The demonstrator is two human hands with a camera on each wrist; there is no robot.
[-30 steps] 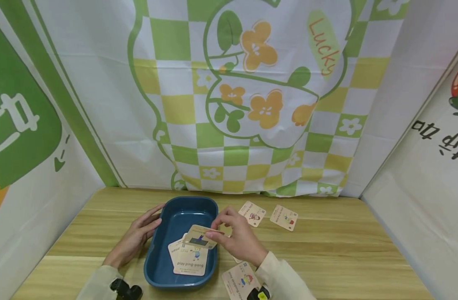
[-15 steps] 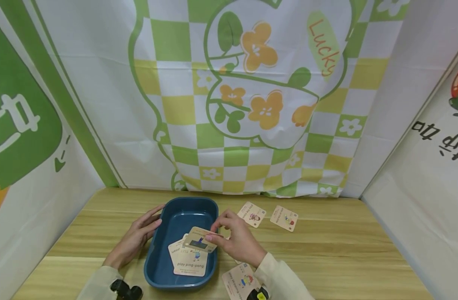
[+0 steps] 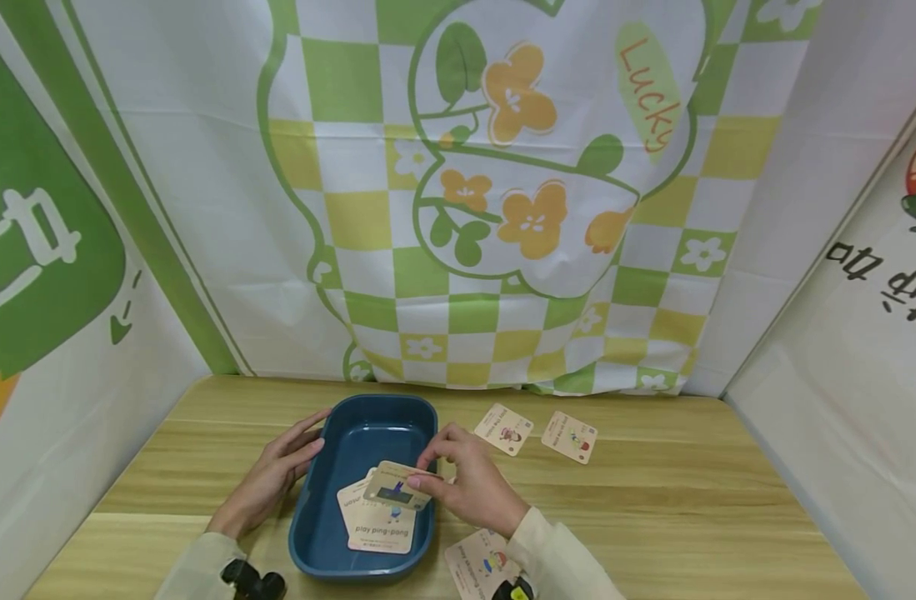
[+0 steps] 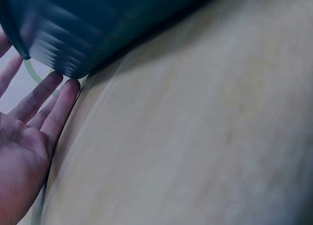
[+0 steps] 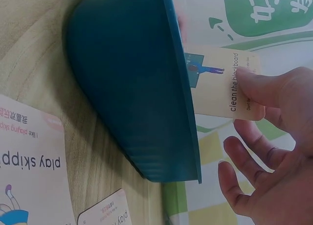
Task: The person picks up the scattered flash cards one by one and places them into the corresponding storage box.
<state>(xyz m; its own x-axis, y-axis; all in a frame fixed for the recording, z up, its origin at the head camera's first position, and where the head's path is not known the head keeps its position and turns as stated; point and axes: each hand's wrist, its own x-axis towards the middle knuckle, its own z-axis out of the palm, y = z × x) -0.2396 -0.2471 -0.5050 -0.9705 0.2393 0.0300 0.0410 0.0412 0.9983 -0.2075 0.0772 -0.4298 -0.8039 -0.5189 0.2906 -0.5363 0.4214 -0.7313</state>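
Observation:
My right hand (image 3: pixel 476 487) pinches a flash card (image 3: pixel 397 486) between thumb and forefinger, over the right rim of a blue tray (image 3: pixel 302 546). In the right wrist view the card (image 5: pixel 210 95) reads "clean the blackboard", and the other fingers are apart from it. Inside the tray lie overlapping cards, the top one a "play ping-pong" card (image 3: pixel 381 537). My left hand (image 3: pixel 266 475) rests against the tray's left side; the left wrist view shows its fingers (image 4: pixel 61 105) nearly straight, with tips at the tray wall (image 4: pixel 83 34).
Two cards, one (image 3: pixel 504 429) nearer the tray and another (image 3: pixel 570 437) further right, lie on the wooden table (image 3: pixel 675 517). A further card (image 3: pixel 478 562) lies by my right wrist. Behind the table hangs a checked cloth (image 3: pixel 488 333).
My right hand has lowered the pinched card slightly toward the cards in the tray. The left hand and the tray have stayed put.

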